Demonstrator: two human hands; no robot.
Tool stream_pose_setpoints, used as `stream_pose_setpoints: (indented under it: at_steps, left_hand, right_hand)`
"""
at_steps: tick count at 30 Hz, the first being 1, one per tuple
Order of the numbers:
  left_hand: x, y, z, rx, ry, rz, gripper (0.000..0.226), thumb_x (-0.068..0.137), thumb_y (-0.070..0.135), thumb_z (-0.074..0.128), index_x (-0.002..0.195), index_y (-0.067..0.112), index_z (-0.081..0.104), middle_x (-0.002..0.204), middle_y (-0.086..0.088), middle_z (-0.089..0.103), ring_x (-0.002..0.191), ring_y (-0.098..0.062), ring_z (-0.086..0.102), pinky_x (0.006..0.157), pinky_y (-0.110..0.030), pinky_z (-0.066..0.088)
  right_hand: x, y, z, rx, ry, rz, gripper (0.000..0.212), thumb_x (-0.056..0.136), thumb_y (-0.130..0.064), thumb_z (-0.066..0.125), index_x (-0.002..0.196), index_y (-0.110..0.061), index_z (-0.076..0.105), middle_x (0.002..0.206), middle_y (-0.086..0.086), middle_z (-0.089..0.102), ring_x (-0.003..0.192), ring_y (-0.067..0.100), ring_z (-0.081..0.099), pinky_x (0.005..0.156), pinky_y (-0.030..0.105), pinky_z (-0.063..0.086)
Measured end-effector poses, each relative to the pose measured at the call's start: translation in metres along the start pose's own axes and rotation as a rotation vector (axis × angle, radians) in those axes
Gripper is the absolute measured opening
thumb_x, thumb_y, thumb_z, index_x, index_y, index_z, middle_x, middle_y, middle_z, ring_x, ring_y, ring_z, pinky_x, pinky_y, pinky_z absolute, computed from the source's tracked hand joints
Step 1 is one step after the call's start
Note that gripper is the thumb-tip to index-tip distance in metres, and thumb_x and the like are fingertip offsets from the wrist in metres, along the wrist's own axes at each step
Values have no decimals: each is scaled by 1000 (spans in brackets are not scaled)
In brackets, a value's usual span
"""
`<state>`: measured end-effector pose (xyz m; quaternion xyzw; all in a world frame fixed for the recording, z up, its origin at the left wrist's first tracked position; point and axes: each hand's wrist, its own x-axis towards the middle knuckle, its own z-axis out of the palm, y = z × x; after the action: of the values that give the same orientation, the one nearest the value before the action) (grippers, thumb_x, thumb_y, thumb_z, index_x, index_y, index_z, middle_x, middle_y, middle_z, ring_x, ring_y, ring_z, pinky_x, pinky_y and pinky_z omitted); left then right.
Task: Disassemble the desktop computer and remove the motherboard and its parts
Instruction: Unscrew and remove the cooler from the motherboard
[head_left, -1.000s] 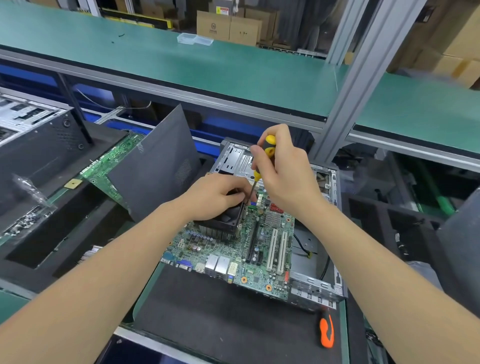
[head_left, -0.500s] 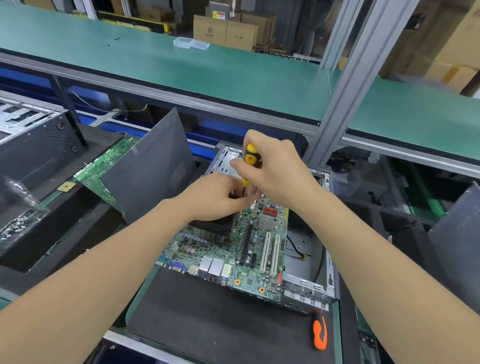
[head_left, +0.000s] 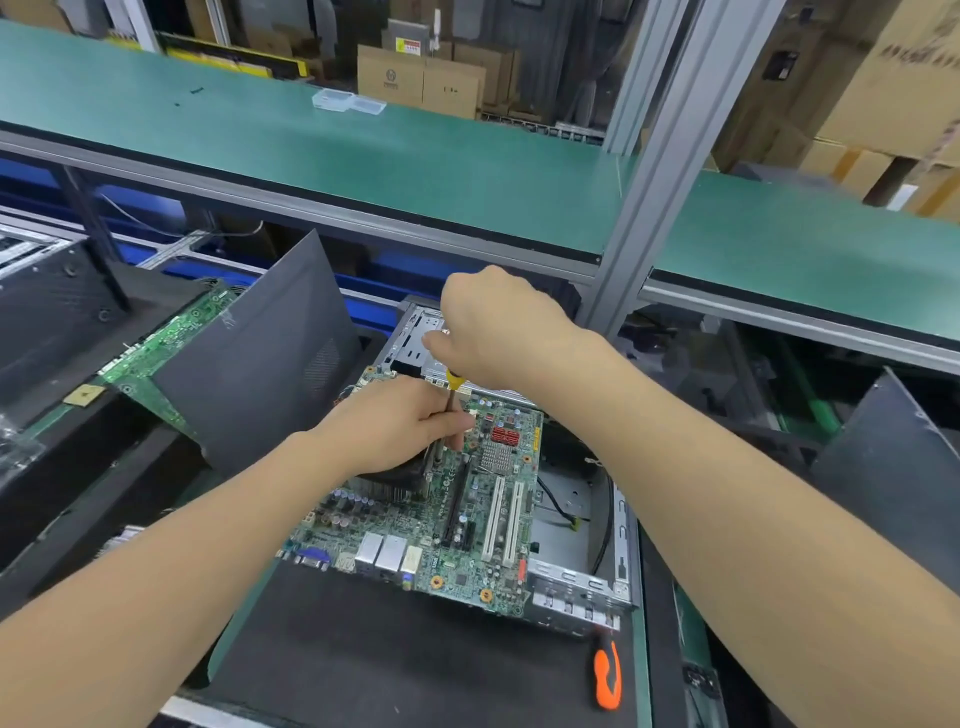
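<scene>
One yellow screwdriver (head_left: 454, 381) is gripped by the right hand (head_left: 501, 332), its shaft pinched by the left hand (head_left: 397, 423). The motherboard (head_left: 493, 501) is propped on the open case (head_left: 576, 592); its printing cannot be read.

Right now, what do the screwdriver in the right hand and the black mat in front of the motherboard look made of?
The screwdriver: yellow handle looks like glossy plastic; shaft is grey bare metal with a dull sheen. The black mat: matte, light-absorbing, probably rubber or foam; the picture cannot settle which.
</scene>
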<state>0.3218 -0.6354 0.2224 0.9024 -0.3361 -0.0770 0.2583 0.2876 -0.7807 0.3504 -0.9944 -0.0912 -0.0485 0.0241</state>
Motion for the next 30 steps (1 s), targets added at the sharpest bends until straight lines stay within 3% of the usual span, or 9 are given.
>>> stream_pose_setpoints:
  at_steps: [6, 15, 21, 25, 30]
  left_hand:
    - [1, 4, -1, 28, -5, 17, 38, 103, 59, 45, 80, 41, 69, 76, 41, 59, 74, 9, 58, 57, -25, 35]
    - [3, -1, 0, 24, -5, 56, 39, 101, 62, 45, 74, 43, 67, 72, 11, 67, 71, 0, 60, 60, -30, 39]
    - [4, -4, 2, -7, 8, 75, 37, 99, 65, 46, 73, 48, 66, 78, 27, 65, 74, 5, 59, 59, -25, 37]
    - [4, -3, 1, -2, 3, 89, 33, 89, 78, 33, 74, 64, 59, 81, 18, 71, 69, 2, 60, 57, -28, 36]
    - [2, -2, 0, 5, 11, 87, 32, 99, 66, 45, 73, 57, 63, 73, 27, 64, 63, 5, 58, 52, -23, 29]
  right_hand:
    - [10, 16, -3, 107, -135, -58, 37, 100, -26, 57, 72, -10, 40, 64, 5, 36, 59, 25, 26, 47, 29, 21]
    - [12, 24, -18, 80, -284, -294, 30, 98, -37, 67, 75, -21, 55, 77, -1, 63, 62, 14, 48, 55, 30, 36]
    - [16, 24, -21, 19, -318, -418, 20, 95, -37, 71, 83, -23, 62, 67, -13, 55, 64, 4, 49, 55, 27, 35]
    - [16, 27, -23, -16, -349, -489, 17, 94, -37, 72, 86, -26, 61, 75, -12, 58, 69, 3, 51, 58, 28, 36]
    - [18, 31, -24, -38, -367, -560, 15, 94, -36, 73, 89, -28, 61, 76, -15, 57, 68, -1, 49, 57, 22, 33]
